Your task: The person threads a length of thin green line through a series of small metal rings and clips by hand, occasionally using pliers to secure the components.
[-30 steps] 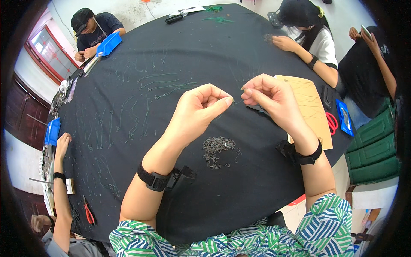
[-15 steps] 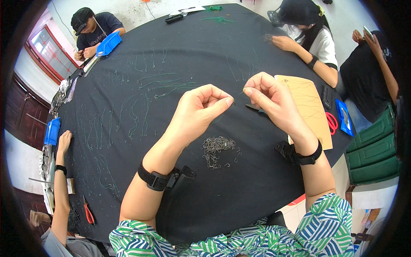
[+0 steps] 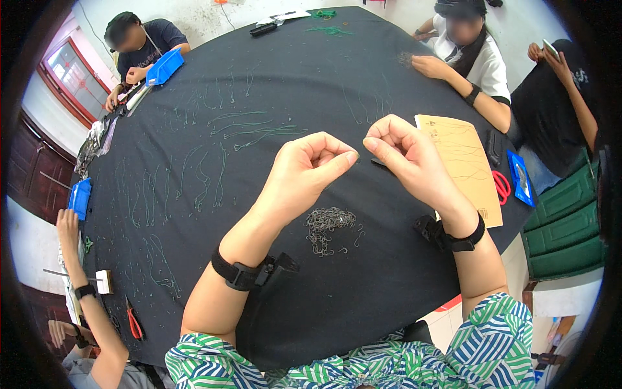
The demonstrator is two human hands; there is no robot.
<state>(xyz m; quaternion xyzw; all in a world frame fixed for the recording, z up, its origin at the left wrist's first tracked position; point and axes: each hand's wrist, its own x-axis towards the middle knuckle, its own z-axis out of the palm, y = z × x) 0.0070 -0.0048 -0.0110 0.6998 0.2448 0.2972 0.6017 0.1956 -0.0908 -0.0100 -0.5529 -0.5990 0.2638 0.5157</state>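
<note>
Above the black-covered table, my left hand (image 3: 304,167) has thumb and forefinger pinched on a small dark fish hook with a bit of green line (image 3: 358,155) at the fingertips; most of the hook is hidden. My right hand (image 3: 408,155) is level with it, a short gap away, its thumb and forefinger closed on what looks like the thin green line, barely visible. A pile of metal fish hooks (image 3: 329,220) lies below and between my forearms, with a few loose ones at its right. Partly covered by my right hand is a dark-bladed tool (image 3: 378,162).
Rows of green lines (image 3: 253,126) lie across the table's left and middle. At right are a tan paper sheet (image 3: 476,188) with lines on it, red-handled scissors (image 3: 501,187) and a blue packet (image 3: 520,178). Red-handled pliers (image 3: 134,323) lie at left. Other people sit around the table.
My hands have come slightly closer together, the right one a little lower. At left, a co-worker's arm has shifted off the table edge toward the blue bin. Two people across have raised their heads.
</note>
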